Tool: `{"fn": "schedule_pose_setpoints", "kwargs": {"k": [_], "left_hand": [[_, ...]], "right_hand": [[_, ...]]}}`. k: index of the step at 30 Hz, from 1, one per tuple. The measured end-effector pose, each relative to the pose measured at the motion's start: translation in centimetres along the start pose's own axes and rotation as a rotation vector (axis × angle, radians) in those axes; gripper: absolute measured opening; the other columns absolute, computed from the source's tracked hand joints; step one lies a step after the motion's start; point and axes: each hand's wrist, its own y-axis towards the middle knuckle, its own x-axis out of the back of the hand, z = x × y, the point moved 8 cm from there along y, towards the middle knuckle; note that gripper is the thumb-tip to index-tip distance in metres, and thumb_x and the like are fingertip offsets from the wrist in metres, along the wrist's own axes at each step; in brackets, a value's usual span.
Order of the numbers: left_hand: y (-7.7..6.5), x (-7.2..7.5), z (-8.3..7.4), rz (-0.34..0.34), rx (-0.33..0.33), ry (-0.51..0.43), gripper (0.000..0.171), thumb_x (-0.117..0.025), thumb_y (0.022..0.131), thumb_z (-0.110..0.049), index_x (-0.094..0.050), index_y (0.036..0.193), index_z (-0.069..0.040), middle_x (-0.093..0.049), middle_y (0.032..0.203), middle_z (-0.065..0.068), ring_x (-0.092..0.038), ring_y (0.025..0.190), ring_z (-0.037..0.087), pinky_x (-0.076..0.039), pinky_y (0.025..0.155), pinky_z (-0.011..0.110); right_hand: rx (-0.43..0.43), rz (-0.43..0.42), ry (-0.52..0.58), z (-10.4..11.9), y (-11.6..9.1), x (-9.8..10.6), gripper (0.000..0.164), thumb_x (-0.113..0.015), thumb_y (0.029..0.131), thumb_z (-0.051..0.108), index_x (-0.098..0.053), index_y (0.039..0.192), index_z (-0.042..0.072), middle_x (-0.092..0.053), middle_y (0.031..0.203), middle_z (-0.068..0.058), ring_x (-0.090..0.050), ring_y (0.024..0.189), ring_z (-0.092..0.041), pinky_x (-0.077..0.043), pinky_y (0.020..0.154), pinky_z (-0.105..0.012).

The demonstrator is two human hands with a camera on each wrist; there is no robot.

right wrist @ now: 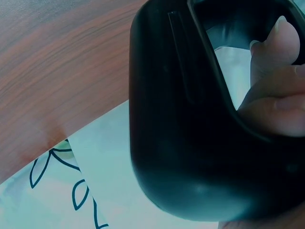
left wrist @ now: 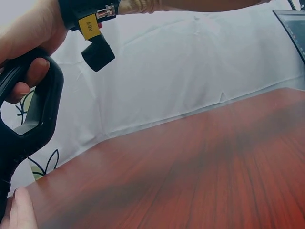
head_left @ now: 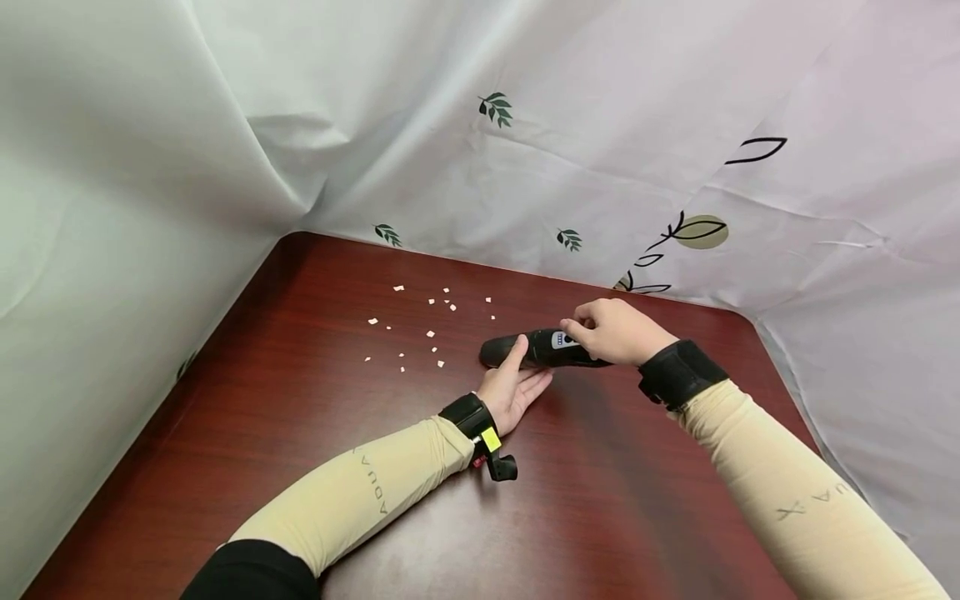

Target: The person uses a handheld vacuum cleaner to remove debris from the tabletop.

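Note:
A black handheld vacuum cleaner [head_left: 542, 348] with a loop handle is held over the right part of the table, its nose pointing left. My left hand [head_left: 512, 393] holds the front of its body, thumb over the top and fingers beneath. My right hand [head_left: 621, 330] grips the rear, beside a light panel with small marks. In the left wrist view, the right fingers wrap the loop handle [left wrist: 50, 107]. The right wrist view shows those fingers [right wrist: 279, 90] curled through the loop. Small white paper scraps [head_left: 431, 334] lie scattered left of the nose.
The dark red wooden table [head_left: 247, 400] has rounded far corners. White curtains [head_left: 420, 142] with printed leaves hang along its back and sides. A dark-framed object [left wrist: 293, 31] shows at the upper right of the left wrist view.

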Motion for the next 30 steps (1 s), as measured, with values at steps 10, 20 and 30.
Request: {"fn": "schedule_pose_setpoints", "kwargs": {"k": [10,20,30], "left_hand": [[0.0,-1.4,1.9,0.066,0.027,0.006,0.074,-0.057,0.103,-0.045,-0.037,0.147,0.011,-0.045,0.146,0.033,-0.05,0.135,0.037,-0.048,0.109,0.038],[-0.4,-2.1,3.5,0.114,0.051,-0.008,0.075,-0.054,0.104,-0.047,-0.036,0.147,0.012,-0.044,0.147,0.032,-0.048,0.137,0.037,-0.046,0.11,0.037],[-1.8,-2.0,4.1,0.076,0.047,-0.038,0.074,-0.055,0.103,-0.048,-0.036,0.147,0.009,-0.047,0.145,0.031,-0.053,0.133,0.036,-0.052,0.104,0.033]], "right_hand": [[-0.026,-0.012,-0.036,-0.6,-1.9,0.8,0.032,-0.056,0.103,0.034,-0.068,0.081,0.013,-0.059,0.065,0.0,-0.055,0.061,-0.016,-0.045,0.059,-0.031],[-0.036,-0.019,-0.064,-1.0,-2.9,1.2,0.033,-0.058,0.102,0.032,-0.066,0.075,0.015,-0.055,0.062,0.001,-0.051,0.06,-0.016,-0.044,0.058,-0.031],[0.026,-0.017,-0.082,-0.6,-3.0,1.2,0.032,-0.059,0.102,0.031,-0.069,0.074,0.017,-0.055,0.061,0.003,-0.052,0.058,-0.015,-0.044,0.056,-0.031]]}}
